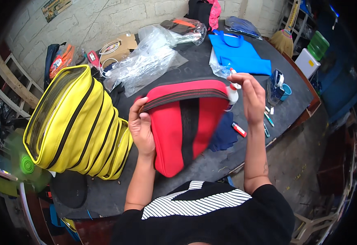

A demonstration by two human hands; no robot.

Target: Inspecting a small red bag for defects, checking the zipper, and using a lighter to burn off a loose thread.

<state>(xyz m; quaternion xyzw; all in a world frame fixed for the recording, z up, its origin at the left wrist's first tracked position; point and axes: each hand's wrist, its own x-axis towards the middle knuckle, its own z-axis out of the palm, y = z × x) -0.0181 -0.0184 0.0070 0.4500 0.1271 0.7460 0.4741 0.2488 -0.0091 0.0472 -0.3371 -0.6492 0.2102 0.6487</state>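
A red fabric bag (168,134) with a black centre stripe and a dark zipper along its curved top is held up over the table, tilted. My left hand (141,132) grips its left edge, thumb in front and fingers round the zipper side. Off the bag's right corner is my right hand (251,98), raised with its fingers stretched and slightly bent, holding nothing. Close behind those fingers stands a white bottle (232,97) with a red tip, partly hidden. To the left sits a stack of yellow bags (78,122) with black zippers, nested together.
On the dark table (145,190) lie clear plastic bags (145,61), a blue tote bag (239,55), dark blue cloth (223,134), a red-and-white small item (239,130) and teal snips (267,130). A blue cup (285,92) stands near the right edge. A broom (284,38) leans beyond.
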